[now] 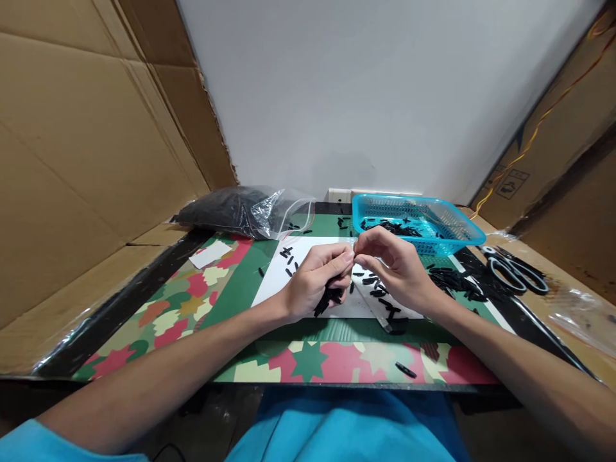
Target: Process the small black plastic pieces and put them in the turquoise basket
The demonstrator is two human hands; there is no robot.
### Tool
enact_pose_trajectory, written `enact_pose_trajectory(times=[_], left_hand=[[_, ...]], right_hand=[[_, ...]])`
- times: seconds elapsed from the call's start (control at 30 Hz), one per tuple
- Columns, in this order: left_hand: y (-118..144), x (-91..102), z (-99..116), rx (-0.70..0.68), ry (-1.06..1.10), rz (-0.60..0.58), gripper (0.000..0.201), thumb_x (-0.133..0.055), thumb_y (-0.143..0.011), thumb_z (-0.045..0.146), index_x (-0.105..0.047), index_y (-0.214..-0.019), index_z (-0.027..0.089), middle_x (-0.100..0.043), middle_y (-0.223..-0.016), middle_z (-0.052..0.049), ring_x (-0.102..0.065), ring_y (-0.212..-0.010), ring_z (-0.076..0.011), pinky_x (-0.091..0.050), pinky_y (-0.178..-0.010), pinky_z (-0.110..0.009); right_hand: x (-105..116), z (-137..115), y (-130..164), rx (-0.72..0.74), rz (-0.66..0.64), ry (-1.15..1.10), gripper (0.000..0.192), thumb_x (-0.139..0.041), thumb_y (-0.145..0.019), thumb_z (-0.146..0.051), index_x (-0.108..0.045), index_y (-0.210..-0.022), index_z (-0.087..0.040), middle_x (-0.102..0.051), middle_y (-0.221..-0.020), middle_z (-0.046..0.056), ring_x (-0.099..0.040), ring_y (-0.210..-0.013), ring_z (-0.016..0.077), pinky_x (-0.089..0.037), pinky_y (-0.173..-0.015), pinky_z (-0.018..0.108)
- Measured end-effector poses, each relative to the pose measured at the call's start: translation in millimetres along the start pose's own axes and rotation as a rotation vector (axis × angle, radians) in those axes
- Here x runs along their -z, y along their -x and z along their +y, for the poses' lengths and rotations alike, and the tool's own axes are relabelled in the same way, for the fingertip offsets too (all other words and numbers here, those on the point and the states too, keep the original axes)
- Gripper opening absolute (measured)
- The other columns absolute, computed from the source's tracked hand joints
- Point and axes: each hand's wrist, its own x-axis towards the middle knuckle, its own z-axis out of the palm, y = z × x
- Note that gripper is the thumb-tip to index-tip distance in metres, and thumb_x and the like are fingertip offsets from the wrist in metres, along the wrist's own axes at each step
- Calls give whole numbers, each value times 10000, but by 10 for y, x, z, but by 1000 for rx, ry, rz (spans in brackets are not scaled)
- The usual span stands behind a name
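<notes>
My left hand (321, 277) is closed round a bunch of small black elongated pieces (328, 300), whose ends stick out below the fingers. Its thumb and forefinger tips meet the fingertips of my right hand (392, 264). The right hand is pinched, and whatever sits between its fingertips is too small to make out. Beneath both hands lies a white sheet (269, 292) strewn with loose black pieces (380, 292). A thin translucent strip (378, 311) rests on the sheet between my forearms.
A blue plastic basket (462, 234) holding black pieces stands at the back right. To its right front are scissors (513, 269). More black pieces (455, 282) are heaped by my right wrist. A filled zip bag (226, 208) lies back left. Cardboard walls (96, 109) flank the table.
</notes>
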Motion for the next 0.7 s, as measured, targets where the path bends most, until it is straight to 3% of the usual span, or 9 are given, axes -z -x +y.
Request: enact_pose_trajectory(times=[0.17,0.3,0.7], left_hand=[[14,-19,4,-14,8,15,399,-638,-999,461,-445,-767,199,-369,-581,86,-365,-442,-52,-370,-397,-147],[16,-38,2,-28,19,30,393,-634,-1003,439,-440,-761,197,-359,-609,85,-327,-476,-43,-407,-422,-144],[24,-31,-9,-36,2,18,376,-599,-1025,457,-452,-790,202,-368,-603,90,-362,-447,-43,-388,-385,-137]], right_hand=[[-5,-10,24,58,74,-38,263,-820,-928,-432,-687,-884,-210,-665,-739,-21,-621,-617,114,-535,-584,247],[-2,-20,44,156,175,12,151,-864,-896,-301,-738,-895,-219,-705,-768,-25,-656,-632,110,-581,-612,247],[-10,-44,63,286,218,167,120,-806,-913,-137,-753,-967,-230,-745,-809,-24,-714,-664,117,-664,-660,250]])
